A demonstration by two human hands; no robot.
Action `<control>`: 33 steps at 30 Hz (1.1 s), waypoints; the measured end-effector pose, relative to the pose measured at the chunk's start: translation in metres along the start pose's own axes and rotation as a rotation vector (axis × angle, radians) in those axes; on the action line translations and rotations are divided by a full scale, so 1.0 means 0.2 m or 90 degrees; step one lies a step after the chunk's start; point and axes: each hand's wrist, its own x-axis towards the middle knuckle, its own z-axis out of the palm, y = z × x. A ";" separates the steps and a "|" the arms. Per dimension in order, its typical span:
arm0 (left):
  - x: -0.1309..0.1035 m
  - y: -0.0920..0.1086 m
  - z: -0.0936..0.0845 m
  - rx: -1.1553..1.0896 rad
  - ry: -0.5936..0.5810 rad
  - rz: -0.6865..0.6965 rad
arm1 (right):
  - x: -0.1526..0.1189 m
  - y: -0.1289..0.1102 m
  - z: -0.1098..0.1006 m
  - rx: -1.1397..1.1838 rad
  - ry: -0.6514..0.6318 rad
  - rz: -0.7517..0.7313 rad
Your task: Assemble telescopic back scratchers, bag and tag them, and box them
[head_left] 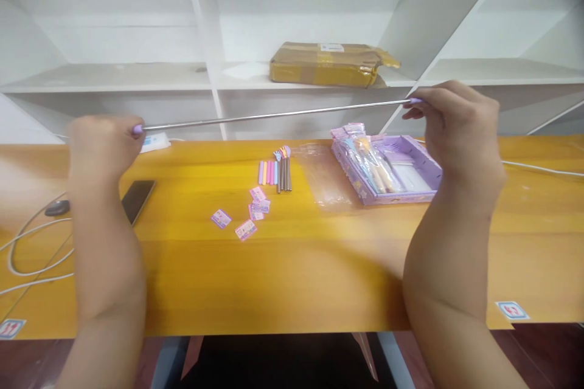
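Observation:
A long, thin metal telescopic back scratcher (283, 113) with purple ends is stretched out almost level above the table. My left hand (108, 141) is closed in a fist around its left purple end. At the other end, my right hand (460, 121) pinches the right purple tip between thumb and fingers. The fingers cover whatever shape the ends have. Below the rod, several collapsed back scratchers (284, 173) with small hand-shaped heads lie side by side. Beside them is a row of coloured handle sleeves (268, 172). Several small printed cards (246, 230) lie scattered in front.
A purple display box (392, 199) with bagged scratchers (369, 164) stands at the back right, by a clear plastic wrapper (326, 179). At left are a phone (138, 199), white cables (27, 279) and a dark mouse-like object (57, 208). A taped carton (328, 65) sits on the shelf.

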 end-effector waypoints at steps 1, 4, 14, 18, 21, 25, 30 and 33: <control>0.00 0.05 -0.01 0.014 -0.022 0.014 | 0.00 -0.02 0.03 0.008 -0.017 -0.024; -0.02 0.25 -0.02 0.030 -0.086 0.063 | -0.03 -0.16 0.15 0.024 -0.088 -0.105; -0.22 0.79 -0.02 -0.092 -0.163 0.203 | -0.27 -0.73 0.47 0.037 -0.240 -0.317; -0.25 0.77 -0.05 -0.076 -0.139 0.213 | -0.26 -0.72 0.43 0.047 -0.239 -0.315; -0.25 0.76 -0.07 -0.069 -0.138 0.224 | -0.25 -0.71 0.37 0.044 -0.267 -0.317; -0.25 0.76 -0.08 -0.068 -0.154 0.229 | -0.24 -0.71 0.34 0.029 -0.291 -0.313; -0.24 0.77 -0.07 -0.082 -0.175 0.239 | -0.23 -0.71 0.36 -0.003 -0.315 -0.336; -0.23 0.77 -0.07 -0.093 -0.179 0.234 | -0.23 -0.70 0.37 -0.001 -0.306 -0.344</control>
